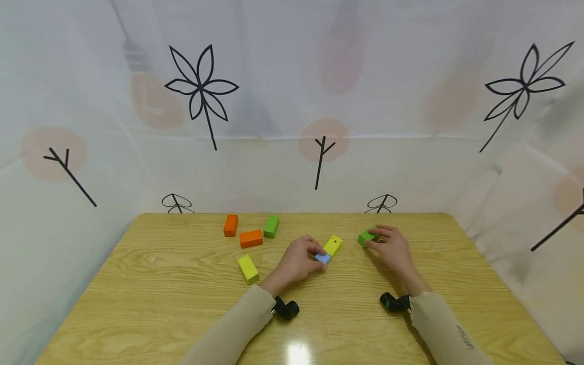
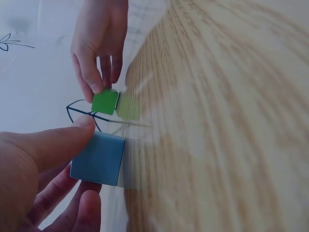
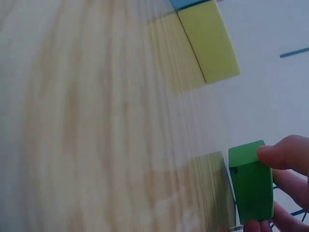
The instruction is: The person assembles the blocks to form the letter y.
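Observation:
My left hand (image 1: 297,259) pinches a blue block (image 1: 323,259) between thumb and fingers, low at the tabletop. Against the far end of the blue block lies a yellow block (image 1: 334,245) with a small dark mark on top. To the right of these, my right hand (image 1: 393,248) grips a green block (image 1: 365,238) by thumb and fingertips. In the right wrist view that green block (image 3: 252,186) stands apart from the yellow block (image 3: 210,42). The left wrist view shows one square end of the blue block (image 2: 99,158), with the thumb on one side and fingers on another.
Left of my hands lie two orange blocks (image 1: 231,225), another green block (image 1: 271,226) and another yellow block (image 1: 248,269) on the wooden table (image 1: 159,289). A patterned white cloth (image 1: 274,172) hangs behind the far edge. Dark wrist devices (image 1: 286,309) sit under both wrists.

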The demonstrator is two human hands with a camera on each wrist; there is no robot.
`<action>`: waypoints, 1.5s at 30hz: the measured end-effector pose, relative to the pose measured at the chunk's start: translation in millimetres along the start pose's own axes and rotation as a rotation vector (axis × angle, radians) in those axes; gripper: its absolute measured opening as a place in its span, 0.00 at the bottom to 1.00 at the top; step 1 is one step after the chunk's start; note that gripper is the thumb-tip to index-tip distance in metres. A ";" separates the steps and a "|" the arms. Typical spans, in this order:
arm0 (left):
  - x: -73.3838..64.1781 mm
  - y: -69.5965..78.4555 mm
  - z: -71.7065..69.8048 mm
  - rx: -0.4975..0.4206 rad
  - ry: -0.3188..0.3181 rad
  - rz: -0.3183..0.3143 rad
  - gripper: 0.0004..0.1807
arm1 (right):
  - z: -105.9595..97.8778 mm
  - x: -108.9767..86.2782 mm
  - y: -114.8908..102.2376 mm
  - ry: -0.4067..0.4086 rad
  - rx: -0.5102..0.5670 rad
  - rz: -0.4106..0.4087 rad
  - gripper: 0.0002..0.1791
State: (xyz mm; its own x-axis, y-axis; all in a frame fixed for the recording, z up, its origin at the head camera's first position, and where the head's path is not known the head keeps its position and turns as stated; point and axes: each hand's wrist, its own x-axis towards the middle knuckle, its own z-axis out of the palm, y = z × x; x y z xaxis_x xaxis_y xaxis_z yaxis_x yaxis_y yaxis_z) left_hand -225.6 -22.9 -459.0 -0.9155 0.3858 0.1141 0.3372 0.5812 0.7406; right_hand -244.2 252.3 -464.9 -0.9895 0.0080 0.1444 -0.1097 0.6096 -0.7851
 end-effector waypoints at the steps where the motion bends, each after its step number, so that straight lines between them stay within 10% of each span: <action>1: 0.1 -0.1 0.0 0.000 0.000 -0.001 0.10 | 2.0 0.9 -1.1 -0.005 0.003 -0.005 0.22; 45: 0.5 -2.8 0.9 0.013 0.005 0.013 0.10 | 32.7 18.7 -16.3 -0.174 0.073 -0.111 0.18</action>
State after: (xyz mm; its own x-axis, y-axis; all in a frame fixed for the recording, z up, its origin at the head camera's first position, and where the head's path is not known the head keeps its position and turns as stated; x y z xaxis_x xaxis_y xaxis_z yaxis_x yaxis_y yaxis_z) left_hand -226.9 -23.7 -461.6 -0.9121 0.3896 0.1275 0.3521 0.5853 0.7303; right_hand -264.0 216.6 -469.0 -0.9717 -0.1962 0.1312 -0.2188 0.5398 -0.8129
